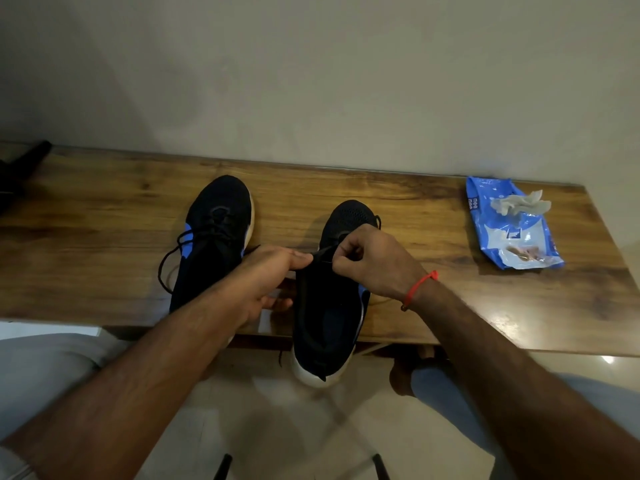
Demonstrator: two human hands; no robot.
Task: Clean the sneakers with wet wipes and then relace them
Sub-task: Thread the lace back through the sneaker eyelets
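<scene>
Head view: right sneaker (332, 306) overhangs tabletop (433, 289) for lacing; left hand (266, 282) and right hand (367, 261) fingers each pinch its lace (320, 252).

Red thread bracelet (420, 285), R wrist.

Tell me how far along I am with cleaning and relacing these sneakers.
Wiping looks finished: a used wipe lies on the wipes pack. The left sneaker looks laced, its ends loose and untied. Both hands, left hand and right hand, are pinching the lace on the right sneaker. Left: finishing and tying.
</scene>
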